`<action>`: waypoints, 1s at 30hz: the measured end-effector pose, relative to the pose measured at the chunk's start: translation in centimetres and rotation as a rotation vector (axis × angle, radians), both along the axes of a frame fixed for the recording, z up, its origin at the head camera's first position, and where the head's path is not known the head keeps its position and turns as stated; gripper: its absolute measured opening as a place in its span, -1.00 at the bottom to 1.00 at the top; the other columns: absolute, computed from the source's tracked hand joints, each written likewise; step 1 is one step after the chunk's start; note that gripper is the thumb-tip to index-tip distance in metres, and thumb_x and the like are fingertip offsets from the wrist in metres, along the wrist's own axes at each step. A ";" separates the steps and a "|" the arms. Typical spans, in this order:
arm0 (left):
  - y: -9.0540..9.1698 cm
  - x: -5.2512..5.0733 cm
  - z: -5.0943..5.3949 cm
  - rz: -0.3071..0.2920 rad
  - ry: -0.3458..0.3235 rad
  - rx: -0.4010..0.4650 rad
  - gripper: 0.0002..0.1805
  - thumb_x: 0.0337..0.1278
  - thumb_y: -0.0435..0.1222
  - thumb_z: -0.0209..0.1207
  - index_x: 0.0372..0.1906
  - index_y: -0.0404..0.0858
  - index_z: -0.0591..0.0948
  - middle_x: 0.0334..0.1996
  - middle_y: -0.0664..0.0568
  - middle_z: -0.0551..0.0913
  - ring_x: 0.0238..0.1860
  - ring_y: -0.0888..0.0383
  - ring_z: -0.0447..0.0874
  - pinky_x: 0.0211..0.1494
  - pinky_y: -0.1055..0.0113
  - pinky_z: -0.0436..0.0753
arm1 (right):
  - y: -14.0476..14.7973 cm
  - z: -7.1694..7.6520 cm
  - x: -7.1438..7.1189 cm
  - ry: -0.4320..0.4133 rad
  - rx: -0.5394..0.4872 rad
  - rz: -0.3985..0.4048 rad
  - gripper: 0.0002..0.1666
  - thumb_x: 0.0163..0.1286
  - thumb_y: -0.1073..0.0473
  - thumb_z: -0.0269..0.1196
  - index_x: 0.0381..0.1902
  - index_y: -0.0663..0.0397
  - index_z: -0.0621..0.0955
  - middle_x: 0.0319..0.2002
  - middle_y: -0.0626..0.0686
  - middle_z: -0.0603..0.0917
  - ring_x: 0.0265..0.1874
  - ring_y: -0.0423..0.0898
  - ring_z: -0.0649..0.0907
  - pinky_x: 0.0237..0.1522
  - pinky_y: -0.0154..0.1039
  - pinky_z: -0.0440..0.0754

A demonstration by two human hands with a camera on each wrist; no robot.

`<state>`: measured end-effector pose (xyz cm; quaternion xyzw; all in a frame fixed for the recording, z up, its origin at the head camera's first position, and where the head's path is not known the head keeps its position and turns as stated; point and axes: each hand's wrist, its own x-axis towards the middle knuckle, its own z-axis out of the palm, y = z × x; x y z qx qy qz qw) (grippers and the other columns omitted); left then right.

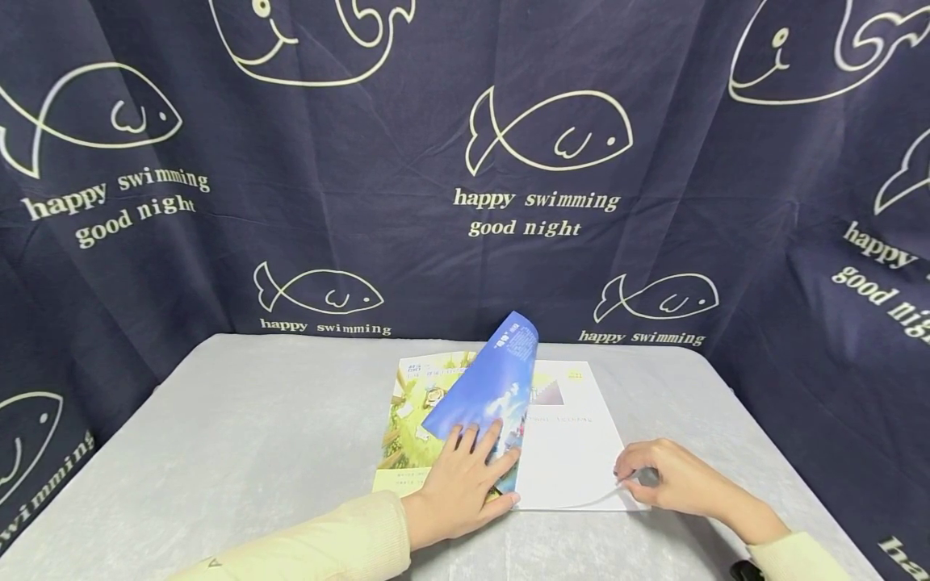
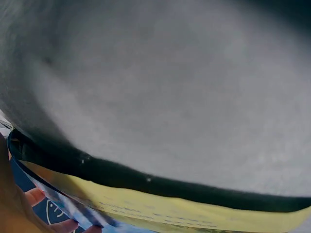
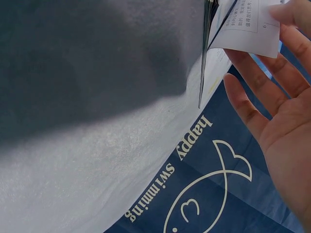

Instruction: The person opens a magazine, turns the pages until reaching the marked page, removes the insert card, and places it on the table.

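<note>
An open magazine lies near the table's front edge, showing a mostly white page on the right. Its blue cover sheet stands curled up in the middle, over a yellow-green illustrated page on the left. My left hand rests on the lower part of the blue sheet with fingers spread. At the lower right corner, my right hand pinches a page, which bends slightly upward. In the right wrist view, the thumb and fingers of that hand hold the printed page by its edge.
A grey-white cloth covers the table. Dark blue curtains with fish drawings and lettering hang behind it and on both sides. A small black object shows beside the right sleeve.
</note>
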<state>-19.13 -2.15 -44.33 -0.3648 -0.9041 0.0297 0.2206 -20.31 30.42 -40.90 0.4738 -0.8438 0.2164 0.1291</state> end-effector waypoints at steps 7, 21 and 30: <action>0.1 0.0 0.1 0.003 -0.031 -0.034 -0.35 0.17 0.27 -0.25 0.24 0.01 0.31 0.32 -0.08 0.24 0.24 -0.08 0.32 0.19 -0.05 0.32 | 0.0 0.1 -0.1 -0.001 0.002 0.014 -0.68 -0.20 0.41 0.35 -0.54 -0.14 0.61 -0.47 -0.23 0.63 -0.45 -0.36 0.58 -0.31 -0.60 0.40; 0.0 -0.1 -0.1 -0.004 -0.014 -0.026 -0.39 0.17 0.26 -0.24 0.26 0.13 0.30 0.25 -0.10 0.30 0.20 -0.10 0.34 0.19 -0.05 0.31 | 0.0 -0.1 0.1 -0.027 0.001 -0.029 -0.69 -0.18 0.33 0.41 -0.57 -0.23 0.59 -0.47 -0.25 0.63 -0.46 -0.37 0.56 -0.37 -0.57 0.37; -0.1 -0.2 -0.1 -0.008 0.021 -0.008 -0.39 0.12 0.29 -0.21 0.18 0.09 0.36 0.24 -0.09 0.31 0.17 -0.10 0.36 0.16 -0.05 0.34 | 0.1 -0.3 0.1 -0.035 -0.001 -0.059 -0.77 -0.12 0.10 0.44 -0.60 -0.27 0.55 -0.47 -0.26 0.63 -0.44 -0.36 0.58 -0.35 -0.58 0.37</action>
